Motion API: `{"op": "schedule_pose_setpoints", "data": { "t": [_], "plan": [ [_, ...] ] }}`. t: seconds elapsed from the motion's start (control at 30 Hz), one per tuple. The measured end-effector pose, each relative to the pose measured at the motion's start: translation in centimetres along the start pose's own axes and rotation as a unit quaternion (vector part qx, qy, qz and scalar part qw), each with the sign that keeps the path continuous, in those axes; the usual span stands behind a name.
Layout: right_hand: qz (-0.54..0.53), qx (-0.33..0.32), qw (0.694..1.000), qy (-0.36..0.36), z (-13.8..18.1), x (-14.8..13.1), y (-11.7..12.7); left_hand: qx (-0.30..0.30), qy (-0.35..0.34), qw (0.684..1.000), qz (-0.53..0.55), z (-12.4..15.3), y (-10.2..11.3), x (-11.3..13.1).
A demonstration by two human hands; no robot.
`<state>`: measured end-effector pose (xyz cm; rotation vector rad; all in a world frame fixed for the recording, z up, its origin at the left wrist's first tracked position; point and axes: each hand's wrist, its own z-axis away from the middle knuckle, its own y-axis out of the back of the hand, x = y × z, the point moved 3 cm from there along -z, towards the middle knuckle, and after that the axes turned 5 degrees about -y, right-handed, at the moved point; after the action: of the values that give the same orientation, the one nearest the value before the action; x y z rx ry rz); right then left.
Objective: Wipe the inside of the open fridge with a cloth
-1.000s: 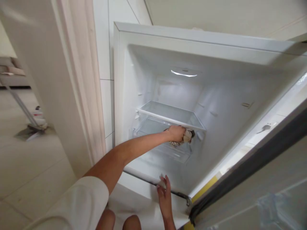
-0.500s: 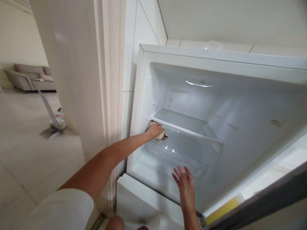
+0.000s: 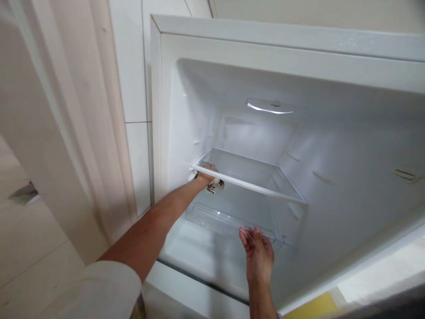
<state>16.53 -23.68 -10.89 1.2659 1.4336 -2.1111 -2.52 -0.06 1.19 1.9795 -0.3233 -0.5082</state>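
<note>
My left hand (image 3: 206,173) is closed around a crumpled cloth (image 3: 215,185) with a pale ground and dark markings. It reaches under the front edge of a glass shelf (image 3: 249,166) inside an open white refrigerator (image 3: 168,133), near the left wall. Part of this hand shows through the glass. My right hand (image 3: 259,252) is lower down, its thumb and bent fingers closed at the front lip of a clear plastic drawer (image 3: 212,219). Exactly how the fingertips meet the lip is hard to see.
A light panel (image 3: 270,106) is on the inner back of the refrigerator. A pale door frame (image 3: 89,133) and white wall tiles (image 3: 137,159) stand close at the left. Something yellow (image 3: 315,306) lies at the lower right. A dustpan (image 3: 24,194) rests on the floor far left.
My view has moved closer to the refrigerator. The left hand with the cloth has gone in under the glass shelf. My right hand's spread fingers have closed at the drawer lip.
</note>
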Motion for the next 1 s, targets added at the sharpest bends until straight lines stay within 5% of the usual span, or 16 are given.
{"op": "schedule_pose_setpoints", "data": {
  "t": [0.2,0.53,1.0],
  "plan": [
    [0.018,0.01,0.997,0.071,-0.6,0.6,0.6,0.015,0.008,1.0,0.01,-1.5,-0.9,-0.1],
    [0.022,-0.003,0.998,0.065,-0.9,0.5,1.0,-0.006,-0.009,0.999,0.034,-4.1,-2.0,0.3],
    [0.038,0.016,0.996,0.083,-0.7,1.1,1.0,-0.1,-0.141,0.971,0.168,-9.0,-3.7,8.6]
  ]
}}
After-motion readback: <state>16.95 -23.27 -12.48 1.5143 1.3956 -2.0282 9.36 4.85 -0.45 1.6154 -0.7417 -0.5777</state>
